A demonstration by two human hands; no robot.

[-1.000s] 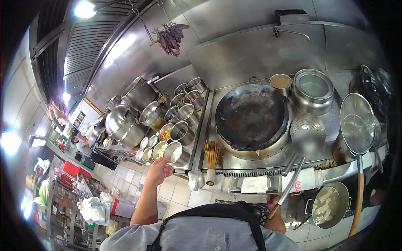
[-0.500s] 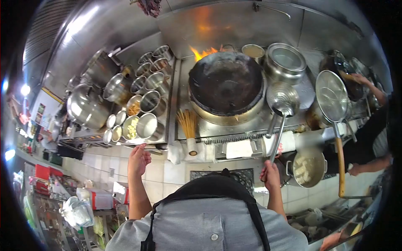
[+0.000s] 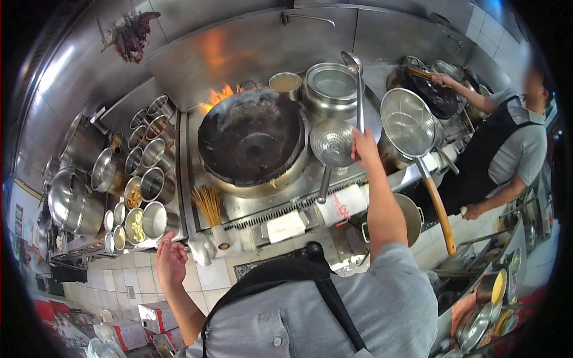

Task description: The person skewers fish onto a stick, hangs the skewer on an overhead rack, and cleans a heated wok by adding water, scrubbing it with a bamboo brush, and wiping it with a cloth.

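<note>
My right hand [image 3: 365, 148] is wrapped round the handle of a steel ladle [image 3: 360, 98], whose bowl points up beside the wide lidded steel pot [image 3: 332, 89]. Just left of that hand lies a perforated skimmer [image 3: 332, 143]. My left hand [image 3: 172, 262] hangs at the counter's front edge with its fingers loosely apart and nothing in it. The nearest thing to it is a steel cup [image 3: 156, 221]. Between my hands sits a dark wok [image 3: 250, 138] on the burner, with flames [image 3: 218, 96] behind its left rim. A bamboo brush [image 3: 209, 206] stands in front of it.
Several steel pots and cups of ingredients crowd the left counter [image 3: 181, 173]. A wire strainer [image 3: 409, 122] with a wooden handle juts past the front edge. At the right a co-worker [image 3: 507, 137] holds a wok's handle. Behind my right forearm is a pot [image 3: 412, 221] below the counter.
My right hand has risen from the front edge and swung the ladle upright over the stove. My left hand stays low. The view has turned right, showing more of the co-worker. Flames appeared behind the wok.
</note>
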